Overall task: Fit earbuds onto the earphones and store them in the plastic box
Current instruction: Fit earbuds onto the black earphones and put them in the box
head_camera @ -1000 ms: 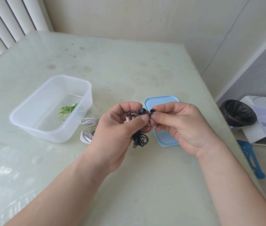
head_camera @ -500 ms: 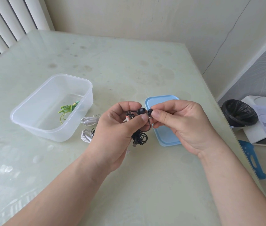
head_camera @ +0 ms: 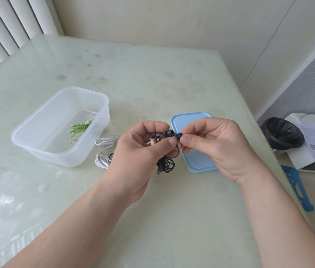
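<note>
The clear plastic box (head_camera: 60, 128) is sitting open on the table (head_camera: 152, 78), well to the left of the left hand (head_camera: 139, 157). A coiled green earphone (head_camera: 79, 128) is lying inside the box, near its right wall. Two white earphone bundles (head_camera: 104, 151) are resting on the table between the box and the left hand, just beside the box.

The left hand is gripping a bundle of black earphones (head_camera: 165, 163), with the coiled cable and plug hanging below the thumb. One black earbud (head_camera: 169, 133) is protruding above the left thumb tip. The left fingers are curling closed around the cable.

The right hand (head_camera: 220, 147) is pinching the second black earbud tip (head_camera: 179, 135) between thumb and forefinger, just beside the first earbud; whether the two are touching cannot be determined. The remaining right fingers are curling loosely inward.

The blue lid (head_camera: 195, 159) is lying flat on the table, directly beneath and behind the right hand, partly hidden by it. A black-lined bin (head_camera: 282, 135) is standing on the floor, to the right of the right hand.
</note>
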The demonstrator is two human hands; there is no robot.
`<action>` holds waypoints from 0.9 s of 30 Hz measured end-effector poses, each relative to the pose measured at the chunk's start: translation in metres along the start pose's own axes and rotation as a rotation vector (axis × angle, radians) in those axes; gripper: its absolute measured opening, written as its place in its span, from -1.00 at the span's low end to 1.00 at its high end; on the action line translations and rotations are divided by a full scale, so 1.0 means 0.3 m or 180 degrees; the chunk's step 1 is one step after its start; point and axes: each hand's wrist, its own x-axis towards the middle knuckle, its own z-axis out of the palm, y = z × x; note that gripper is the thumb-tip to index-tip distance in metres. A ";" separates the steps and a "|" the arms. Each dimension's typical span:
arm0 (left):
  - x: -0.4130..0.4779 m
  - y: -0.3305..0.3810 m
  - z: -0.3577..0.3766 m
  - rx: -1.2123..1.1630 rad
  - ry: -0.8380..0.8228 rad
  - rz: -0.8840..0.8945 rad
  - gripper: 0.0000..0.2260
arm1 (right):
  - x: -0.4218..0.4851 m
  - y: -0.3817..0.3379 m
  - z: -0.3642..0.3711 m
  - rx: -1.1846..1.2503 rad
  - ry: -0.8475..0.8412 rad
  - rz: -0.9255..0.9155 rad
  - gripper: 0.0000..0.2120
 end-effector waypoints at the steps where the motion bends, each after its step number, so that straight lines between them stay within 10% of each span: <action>1: 0.000 0.000 0.000 -0.0003 0.0009 0.0001 -0.79 | 0.000 0.002 0.001 -0.0027 -0.0013 -0.0012 -0.88; 27: -0.003 0.013 0.002 0.0414 0.0241 0.0229 -0.79 | 0.010 0.043 0.028 -0.0068 0.0250 -0.0121 -0.88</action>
